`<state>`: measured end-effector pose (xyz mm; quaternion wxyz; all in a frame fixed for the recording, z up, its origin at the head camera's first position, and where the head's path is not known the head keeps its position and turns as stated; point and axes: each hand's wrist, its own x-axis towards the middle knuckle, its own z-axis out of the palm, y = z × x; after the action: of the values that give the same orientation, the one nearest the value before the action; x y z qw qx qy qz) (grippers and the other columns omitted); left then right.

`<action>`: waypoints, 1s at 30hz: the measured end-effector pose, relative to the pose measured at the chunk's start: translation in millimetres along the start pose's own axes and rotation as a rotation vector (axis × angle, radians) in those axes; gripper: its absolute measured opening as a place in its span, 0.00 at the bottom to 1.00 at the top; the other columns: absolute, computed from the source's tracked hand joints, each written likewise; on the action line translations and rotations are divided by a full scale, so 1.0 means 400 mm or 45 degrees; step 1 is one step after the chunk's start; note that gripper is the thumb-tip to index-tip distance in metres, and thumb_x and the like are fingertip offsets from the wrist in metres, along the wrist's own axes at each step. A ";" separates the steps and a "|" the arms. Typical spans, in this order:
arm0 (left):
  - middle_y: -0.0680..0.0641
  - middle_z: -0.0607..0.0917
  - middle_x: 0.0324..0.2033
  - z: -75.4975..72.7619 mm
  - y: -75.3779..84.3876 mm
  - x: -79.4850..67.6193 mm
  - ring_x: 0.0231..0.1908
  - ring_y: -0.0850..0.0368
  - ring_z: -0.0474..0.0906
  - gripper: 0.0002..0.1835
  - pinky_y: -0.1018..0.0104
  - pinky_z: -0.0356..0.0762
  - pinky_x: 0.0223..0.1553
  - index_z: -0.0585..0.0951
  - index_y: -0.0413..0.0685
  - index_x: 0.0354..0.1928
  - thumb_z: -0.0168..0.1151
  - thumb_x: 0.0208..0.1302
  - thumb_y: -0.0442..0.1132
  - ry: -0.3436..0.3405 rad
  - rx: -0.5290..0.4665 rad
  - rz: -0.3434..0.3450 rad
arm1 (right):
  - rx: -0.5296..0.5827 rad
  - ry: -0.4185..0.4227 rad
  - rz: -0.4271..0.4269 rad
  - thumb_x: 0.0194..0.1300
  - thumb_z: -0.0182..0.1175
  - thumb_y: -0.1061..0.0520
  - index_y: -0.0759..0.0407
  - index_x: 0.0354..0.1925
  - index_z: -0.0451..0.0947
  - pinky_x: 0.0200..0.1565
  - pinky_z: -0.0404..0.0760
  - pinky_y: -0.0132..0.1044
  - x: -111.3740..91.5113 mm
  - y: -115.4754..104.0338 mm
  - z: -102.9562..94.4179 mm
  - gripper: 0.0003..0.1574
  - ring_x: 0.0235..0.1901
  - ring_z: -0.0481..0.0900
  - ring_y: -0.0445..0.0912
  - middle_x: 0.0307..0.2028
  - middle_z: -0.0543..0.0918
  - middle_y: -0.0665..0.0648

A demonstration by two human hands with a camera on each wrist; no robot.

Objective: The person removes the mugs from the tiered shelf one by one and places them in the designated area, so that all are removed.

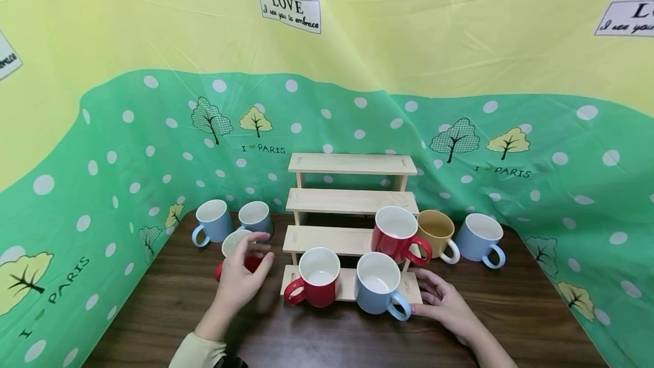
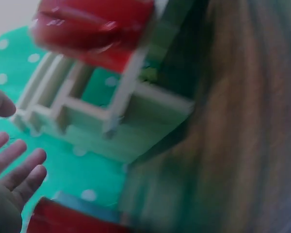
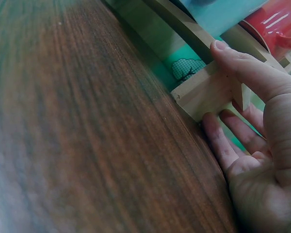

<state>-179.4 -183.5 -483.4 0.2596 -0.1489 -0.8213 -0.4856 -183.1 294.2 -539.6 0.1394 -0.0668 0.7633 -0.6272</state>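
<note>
My left hand [image 1: 240,277] hovers at the left, fingers spread and loosely bent, in front of a red mug [image 1: 252,263] that it partly hides. In the left wrist view the left hand [image 2: 14,174] holds nothing. My right hand [image 1: 447,302] grips the right end of the lowest step of a wooden tiered shelf [image 1: 352,200]; in the right wrist view its thumb [image 3: 242,63] lies on the board's end and its fingers curl by the side panel [image 3: 203,94]. On that step stand a red mug [image 1: 321,288] and a light blue mug [image 1: 375,294]. Another red mug [image 1: 389,240] stands one step higher.
Two blue mugs [image 1: 217,226] [image 1: 259,221] stand on the dark wooden table [image 1: 163,311] at the back left. Right of the shelf are a mustard mug [image 1: 434,237] with a white handle and a light blue mug [image 1: 475,243]. A printed cloth [image 1: 352,112] hangs behind.
</note>
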 end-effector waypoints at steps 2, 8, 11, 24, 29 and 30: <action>0.46 0.90 0.51 0.021 -0.007 -0.010 0.43 0.53 0.90 0.22 0.65 0.88 0.46 0.82 0.45 0.60 0.74 0.67 0.26 -0.006 -0.046 -0.071 | 0.001 -0.003 0.003 0.67 0.78 0.60 0.66 0.81 0.61 0.58 0.84 0.32 0.000 0.000 -0.001 0.54 0.66 0.79 0.59 0.74 0.72 0.72; 0.42 0.90 0.54 0.061 -0.028 -0.037 0.46 0.51 0.91 0.18 0.65 0.88 0.48 0.83 0.44 0.59 0.72 0.70 0.28 -0.118 -0.145 -0.292 | 0.005 -0.003 0.007 0.67 0.78 0.60 0.66 0.80 0.61 0.58 0.84 0.33 0.001 0.002 -0.003 0.53 0.66 0.79 0.60 0.74 0.72 0.72; 0.41 0.88 0.57 0.069 -0.052 -0.047 0.50 0.48 0.91 0.20 0.63 0.88 0.50 0.82 0.44 0.62 0.72 0.71 0.31 -0.216 -0.198 -0.327 | 0.008 -0.002 0.006 0.67 0.78 0.60 0.66 0.81 0.61 0.58 0.84 0.33 0.001 0.002 -0.003 0.54 0.66 0.79 0.60 0.74 0.72 0.72; 0.40 0.80 0.67 0.081 -0.212 -0.082 0.56 0.50 0.85 0.33 0.63 0.86 0.52 0.72 0.43 0.74 0.70 0.70 0.36 -0.536 -0.627 -0.087 | -0.017 0.004 -0.004 0.68 0.78 0.59 0.67 0.80 0.61 0.59 0.83 0.32 0.000 -0.003 -0.002 0.53 0.67 0.78 0.58 0.74 0.71 0.72; 0.41 0.83 0.61 0.065 -0.156 -0.077 0.53 0.52 0.84 0.34 0.65 0.85 0.53 0.73 0.41 0.73 0.74 0.67 0.35 -0.591 -0.585 -0.184 | -0.030 0.001 0.013 0.68 0.77 0.59 0.69 0.81 0.59 0.59 0.82 0.30 -0.001 -0.004 -0.003 0.54 0.67 0.79 0.58 0.74 0.72 0.73; 0.40 0.83 0.61 0.063 -0.151 -0.077 0.52 0.52 0.84 0.35 0.65 0.84 0.53 0.73 0.41 0.72 0.75 0.66 0.36 -0.607 -0.567 -0.217 | -0.032 -0.002 0.014 0.68 0.77 0.59 0.69 0.81 0.59 0.59 0.82 0.30 -0.001 -0.003 -0.004 0.54 0.67 0.79 0.58 0.74 0.72 0.73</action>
<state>-191.1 -190.2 -554.4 -0.0202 -0.2420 -0.7421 -0.6247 -183.3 295.6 -538.3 0.1426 -0.0649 0.7713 -0.6169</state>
